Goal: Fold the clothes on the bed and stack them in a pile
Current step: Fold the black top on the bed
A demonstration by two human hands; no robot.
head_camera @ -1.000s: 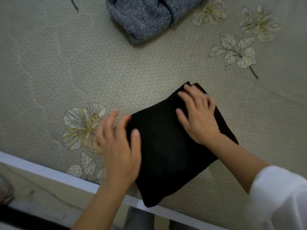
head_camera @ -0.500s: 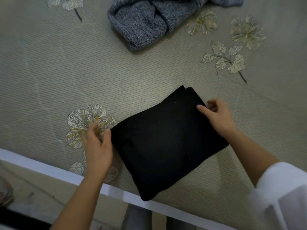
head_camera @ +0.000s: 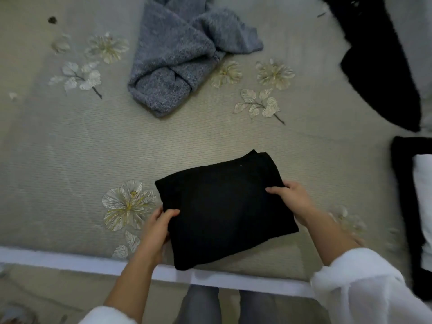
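Black garment (head_camera: 224,206) sat folded square near the front edge of the bed (head_camera: 70,148). L hand (head_camera: 159,224) clamped its left edge, R hand (head_camera: 292,199) gripped the right, thumb on top. Prob. ready to stack. Grey knit (head_camera: 182,57) and dark piece (head_camera: 378,66) lay unfolded behind, so plenty left.

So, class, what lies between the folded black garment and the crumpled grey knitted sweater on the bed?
Nothing but bare beige bedspread, as the head view shows; the folded black garment and crumpled grey knitted sweater lie apart.

Bedroom: floral bed (head_camera: 70,148), strewn clothes (head_camera: 182,54)
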